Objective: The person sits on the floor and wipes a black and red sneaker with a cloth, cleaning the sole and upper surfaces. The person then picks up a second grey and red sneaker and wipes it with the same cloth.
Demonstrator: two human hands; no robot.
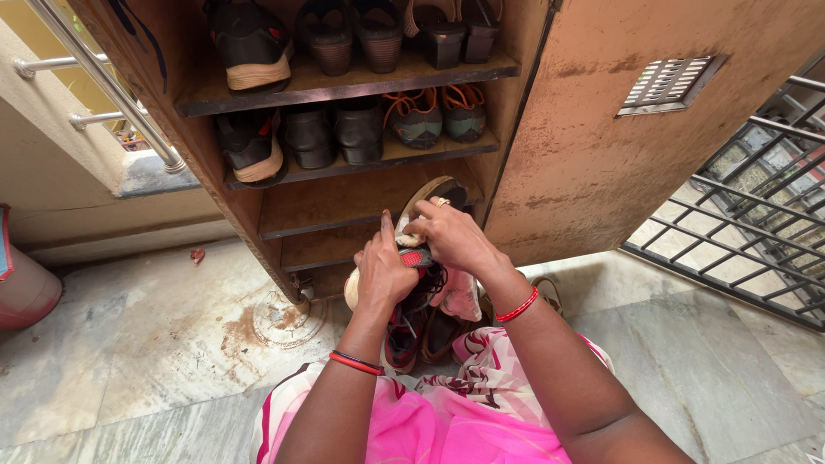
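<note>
Hands [421, 253] on a sneaker [411, 320] before the shoe-filled wooden rack [344, 86].

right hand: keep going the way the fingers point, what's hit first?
Right hand points left and slightly down onto the cloth and shoe it works on; beyond that, probably the left hand's thumb. Depth is unclear.

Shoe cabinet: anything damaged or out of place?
Yes. The open cabinet door is blotched and worn across its face. The floor beside the cabinet has a brown ring stain. Shoes lie on the floor under both hands, not on the shelves.
</note>
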